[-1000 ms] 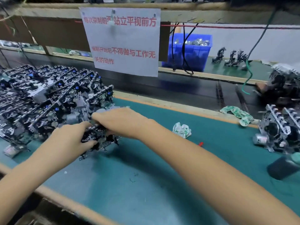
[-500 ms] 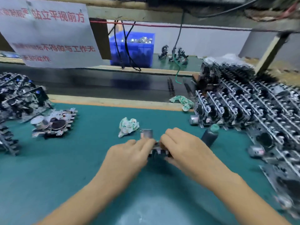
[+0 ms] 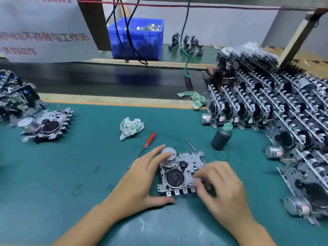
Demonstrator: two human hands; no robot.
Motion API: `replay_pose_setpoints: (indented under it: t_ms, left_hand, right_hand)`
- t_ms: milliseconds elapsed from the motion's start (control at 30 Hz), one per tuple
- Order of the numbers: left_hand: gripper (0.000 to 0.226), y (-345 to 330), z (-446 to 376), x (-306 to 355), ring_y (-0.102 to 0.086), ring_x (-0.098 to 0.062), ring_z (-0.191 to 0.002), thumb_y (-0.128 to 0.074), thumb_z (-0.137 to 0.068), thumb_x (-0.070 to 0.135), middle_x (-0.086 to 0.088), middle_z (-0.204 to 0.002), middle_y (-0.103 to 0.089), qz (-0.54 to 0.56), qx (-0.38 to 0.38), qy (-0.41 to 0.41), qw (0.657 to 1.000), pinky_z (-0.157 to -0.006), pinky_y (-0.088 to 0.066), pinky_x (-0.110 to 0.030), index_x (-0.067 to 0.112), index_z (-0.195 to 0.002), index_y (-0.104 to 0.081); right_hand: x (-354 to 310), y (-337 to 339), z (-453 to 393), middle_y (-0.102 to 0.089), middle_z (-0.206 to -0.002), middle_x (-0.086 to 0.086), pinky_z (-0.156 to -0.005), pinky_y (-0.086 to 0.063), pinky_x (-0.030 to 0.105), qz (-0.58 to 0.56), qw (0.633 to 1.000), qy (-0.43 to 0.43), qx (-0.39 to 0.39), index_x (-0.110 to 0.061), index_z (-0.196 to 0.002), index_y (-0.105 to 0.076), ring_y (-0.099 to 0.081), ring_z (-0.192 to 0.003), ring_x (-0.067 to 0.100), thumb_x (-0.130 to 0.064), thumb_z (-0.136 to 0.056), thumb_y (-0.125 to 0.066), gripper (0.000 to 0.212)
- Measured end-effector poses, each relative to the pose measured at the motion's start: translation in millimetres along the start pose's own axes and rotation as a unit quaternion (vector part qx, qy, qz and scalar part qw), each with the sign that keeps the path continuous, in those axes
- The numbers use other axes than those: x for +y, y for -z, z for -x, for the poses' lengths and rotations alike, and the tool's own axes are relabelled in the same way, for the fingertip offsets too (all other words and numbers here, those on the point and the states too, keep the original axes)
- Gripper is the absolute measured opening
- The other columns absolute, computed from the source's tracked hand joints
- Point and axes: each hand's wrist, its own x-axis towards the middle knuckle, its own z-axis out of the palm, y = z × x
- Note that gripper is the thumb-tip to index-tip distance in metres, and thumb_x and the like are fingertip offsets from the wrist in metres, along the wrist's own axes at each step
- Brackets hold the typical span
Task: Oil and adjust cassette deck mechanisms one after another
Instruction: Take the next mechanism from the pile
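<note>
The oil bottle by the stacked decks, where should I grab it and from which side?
Grip the oil bottle round its dark body, below the green nozzle cap. It leans toward the stacked decks, so come from the open mat side, left and front.

right hand (image 3: 222, 189): its fingers (image 3: 201, 176) are blurry, so what they touch cannot be told.
mechanism (image 3: 179, 174): its 3 o'clock side is hidden under that hand.
sign (image 3: 42, 29): cut off at 9 and 12 o'clock.
left pile (image 3: 14, 96): runs off at 9 o'clock.
right pile (image 3: 276, 110): blurry, cut at 3 o'clock.
</note>
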Motion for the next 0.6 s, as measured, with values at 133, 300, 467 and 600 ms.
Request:
replay_pose_setpoints:
  t_ms: [133,300,467,600]
  left_hand:
    - [0.09,1.4,-1.4,-2.6,-0.033,0.004,-0.133,-0.077,-0.067,0.051,0.035,-0.142,-0.027,0.112,-0.011,0.05,0.992,-0.108,-0.027,-0.015,0.051,-0.137,-0.021]
    - [0.092,2.0,-1.3,-3.3,-0.035,0.004,-0.131,-0.079,-0.062,0.053,0.034,-0.14,-0.032,0.133,-0.021,0.085,0.987,-0.107,-0.028,-0.015,0.047,-0.137,-0.026]
    - [0.11,4.5,-1.9,-2.5,-0.029,0.01,-0.132,-0.083,-0.056,0.054,0.04,-0.141,-0.022,0.131,-0.039,0.096,0.986,-0.108,-0.024,-0.011,0.056,-0.14,-0.013]
    - [0.101,1.0,-10.0,8.6,-0.034,0.007,-0.127,-0.076,-0.056,0.055,0.029,-0.137,-0.033,0.032,-0.006,0.064,0.997,-0.106,-0.025,-0.013,0.047,-0.14,-0.019]
  right_hand:
    - [4.6,0.1,0.7,-0.056,-0.08,-0.004,-0.073,-0.038,0.018,-0.054,0.993,-0.099,0.045,-0.009,-0.076,-0.062,-0.046,-0.079,0.009,-0.022,-0.087,-0.052,0.021]
    - [9.1,2.8,2.7,-0.053,-0.084,-0.013,-0.072,-0.036,0.014,-0.082,0.979,-0.18,0.056,-0.018,-0.078,-0.058,-0.046,-0.083,0.001,-0.029,-0.087,-0.049,0.017]
    - [8.9,1.8,1.3,-0.053,-0.084,-0.015,-0.07,-0.037,0.014,-0.092,0.974,-0.204,0.039,-0.028,-0.079,-0.052,-0.047,-0.081,0.004,-0.031,-0.086,-0.049,0.009]
    - [10.0,0.5,3.0,-0.053,-0.086,-0.016,-0.069,-0.04,0.018,-0.093,0.972,-0.216,0.024,-0.03,-0.078,-0.052,-0.05,-0.083,0.006,-0.019,-0.084,-0.055,0.013]
